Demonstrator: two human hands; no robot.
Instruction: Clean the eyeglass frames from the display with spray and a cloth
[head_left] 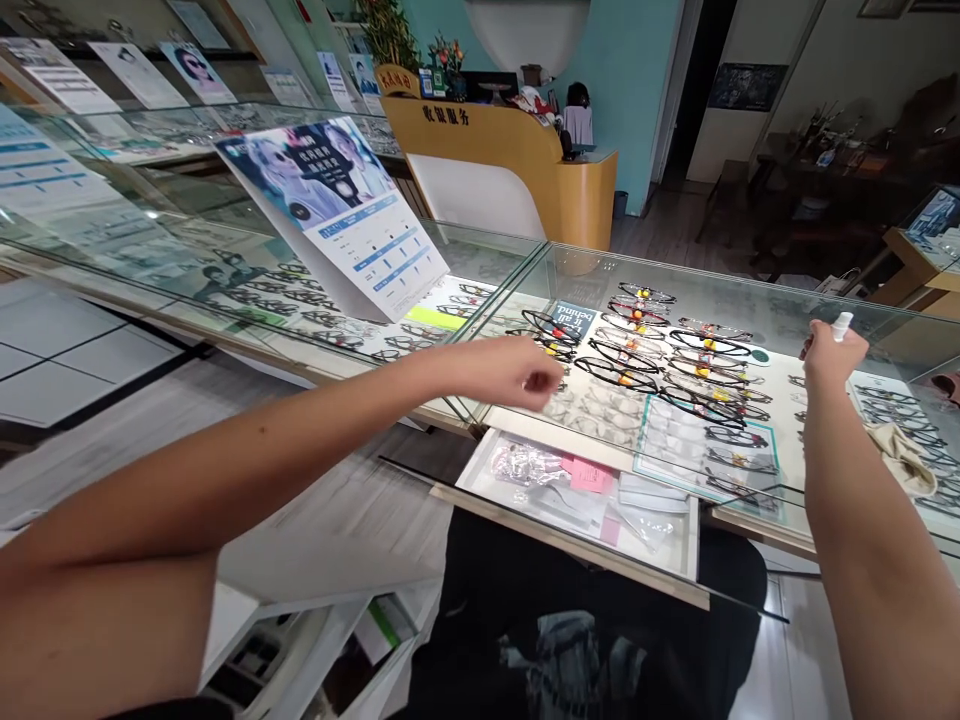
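My left hand (517, 372) is curled into a loose fist over the glass-topped display counter, and the gap in its curl shows nothing inside. Just past it lie dark eyeglasses (551, 325) on the glass. My right hand (834, 352) is wrapped around a small bottle with a white top (842, 325); the fingers hide the rest of the bottle. Between my hands, several eyeglasses (622, 367) with coloured tags stand in rows. A beige cloth (902, 458) lies beside my right forearm.
Below the counter, an open drawer (465, 478) holds plastic bags, a pink slip (589, 474) and white packets. A tent-shaped calendar (375, 240) stands on the glass at left. Behind the counter is a wooden cashier desk (480, 140).
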